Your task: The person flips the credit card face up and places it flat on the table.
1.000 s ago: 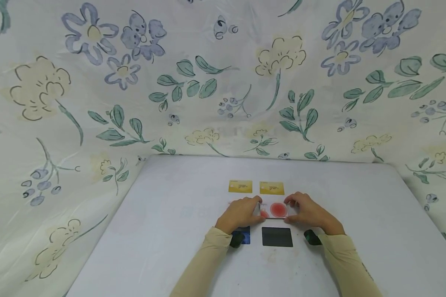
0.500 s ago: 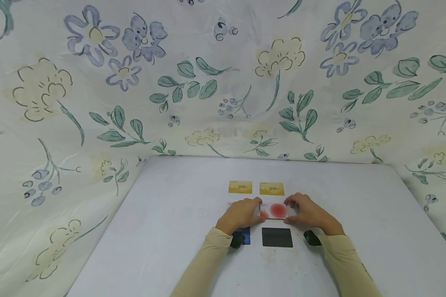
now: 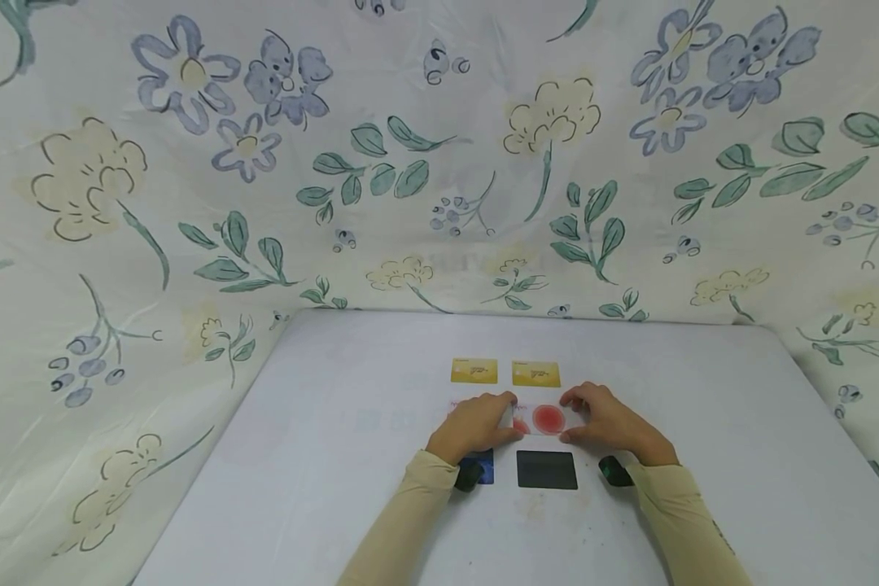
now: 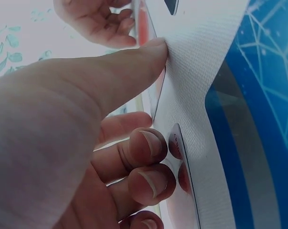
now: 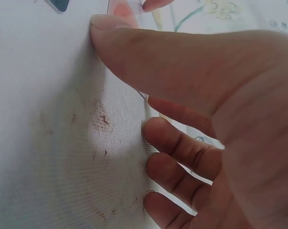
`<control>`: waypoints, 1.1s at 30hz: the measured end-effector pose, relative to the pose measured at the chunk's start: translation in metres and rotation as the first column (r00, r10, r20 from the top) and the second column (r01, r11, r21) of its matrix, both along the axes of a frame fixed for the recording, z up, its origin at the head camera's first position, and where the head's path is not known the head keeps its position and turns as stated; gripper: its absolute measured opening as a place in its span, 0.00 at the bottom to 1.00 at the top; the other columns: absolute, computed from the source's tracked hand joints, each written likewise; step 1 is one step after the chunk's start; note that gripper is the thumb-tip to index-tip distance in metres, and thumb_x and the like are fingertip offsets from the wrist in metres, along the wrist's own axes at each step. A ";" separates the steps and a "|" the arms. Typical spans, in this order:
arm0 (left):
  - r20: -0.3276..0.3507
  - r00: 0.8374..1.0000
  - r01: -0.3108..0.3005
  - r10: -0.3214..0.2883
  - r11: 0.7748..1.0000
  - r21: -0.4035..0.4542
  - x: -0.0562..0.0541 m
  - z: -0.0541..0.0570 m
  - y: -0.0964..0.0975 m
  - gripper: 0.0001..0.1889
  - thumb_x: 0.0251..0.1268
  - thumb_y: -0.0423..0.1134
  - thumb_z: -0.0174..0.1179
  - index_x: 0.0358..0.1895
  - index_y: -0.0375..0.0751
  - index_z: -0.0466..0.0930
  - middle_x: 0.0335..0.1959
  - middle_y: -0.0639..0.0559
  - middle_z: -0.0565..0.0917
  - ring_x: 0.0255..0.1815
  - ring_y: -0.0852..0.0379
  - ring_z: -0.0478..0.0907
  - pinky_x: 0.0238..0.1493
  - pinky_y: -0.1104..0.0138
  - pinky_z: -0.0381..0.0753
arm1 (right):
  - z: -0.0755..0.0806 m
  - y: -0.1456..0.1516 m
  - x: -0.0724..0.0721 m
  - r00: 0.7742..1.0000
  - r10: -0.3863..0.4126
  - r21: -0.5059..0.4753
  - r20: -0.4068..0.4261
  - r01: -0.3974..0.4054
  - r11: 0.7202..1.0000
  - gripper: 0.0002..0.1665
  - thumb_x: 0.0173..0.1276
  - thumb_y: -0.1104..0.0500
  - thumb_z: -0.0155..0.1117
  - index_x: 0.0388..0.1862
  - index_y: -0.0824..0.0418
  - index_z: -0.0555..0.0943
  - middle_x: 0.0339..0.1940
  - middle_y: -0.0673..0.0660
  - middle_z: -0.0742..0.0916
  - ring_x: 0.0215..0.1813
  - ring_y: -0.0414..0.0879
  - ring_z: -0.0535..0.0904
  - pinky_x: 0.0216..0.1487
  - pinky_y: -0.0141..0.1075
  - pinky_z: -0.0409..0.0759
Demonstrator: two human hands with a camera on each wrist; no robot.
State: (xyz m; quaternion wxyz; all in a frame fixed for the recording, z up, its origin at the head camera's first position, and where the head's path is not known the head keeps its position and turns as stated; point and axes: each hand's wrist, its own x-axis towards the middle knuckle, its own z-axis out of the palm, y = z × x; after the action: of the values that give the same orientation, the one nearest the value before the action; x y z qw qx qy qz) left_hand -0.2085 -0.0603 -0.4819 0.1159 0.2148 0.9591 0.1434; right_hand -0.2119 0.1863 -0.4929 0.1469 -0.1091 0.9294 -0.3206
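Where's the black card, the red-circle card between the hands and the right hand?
Black card [image 3: 547, 470]: head view, middle of its top.
Red-circle card [image 3: 548, 420]: head view, on the red circle.
Right hand [image 3: 618, 424]: head view, back of the hand.

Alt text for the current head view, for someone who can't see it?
The left hand and right hand hold opposite ends of a red-and-white card on a white table. Two yellow cards lie beyond it; nearer the person are a black card and a partly hidden blue card.
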 end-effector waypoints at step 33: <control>0.072 0.997 -0.044 0.027 0.966 0.253 0.033 0.042 -0.081 0.32 0.67 0.52 0.68 0.70 0.41 0.74 0.29 0.56 0.77 0.31 0.60 0.73 0.31 0.71 0.74 | 0.040 -0.043 0.031 0.970 0.101 -0.079 -0.223 -0.122 0.989 0.30 0.66 0.52 0.75 0.65 0.59 0.78 0.50 0.56 0.82 0.56 0.52 0.75 0.54 0.44 0.86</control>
State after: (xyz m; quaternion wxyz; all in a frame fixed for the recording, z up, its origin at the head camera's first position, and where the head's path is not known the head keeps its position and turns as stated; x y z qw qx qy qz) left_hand -0.1750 -0.1409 -0.4403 0.1173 0.2057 0.9319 0.2748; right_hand -0.1810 0.1433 -0.4528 0.0566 -0.2023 0.9164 -0.3406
